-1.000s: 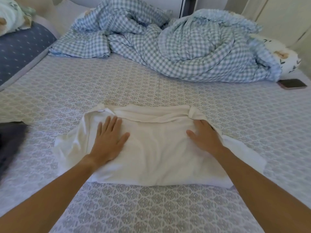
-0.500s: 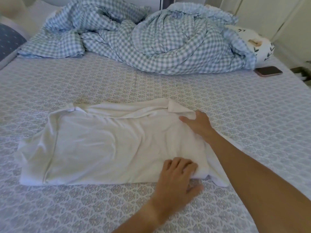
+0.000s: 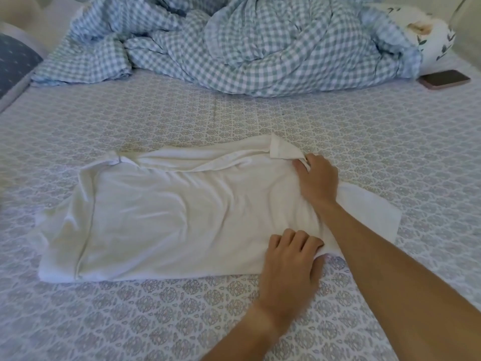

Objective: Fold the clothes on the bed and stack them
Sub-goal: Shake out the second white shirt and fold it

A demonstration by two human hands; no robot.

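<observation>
We see the white shirt [image 3: 166,214] lying half-folded on the bed [image 3: 234,308]. The right hand [image 3: 318,178] pinches its far right corner; the left hand [image 3: 290,261], fingers curled, grips its near right edge.

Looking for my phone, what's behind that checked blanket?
The phone lies beside the checked blanket, right of it, on the bed. A floral pillow shows behind; the rest is hidden.

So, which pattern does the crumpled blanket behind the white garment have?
Blue-and-white checks on the blanket, seen in the head view.
</observation>
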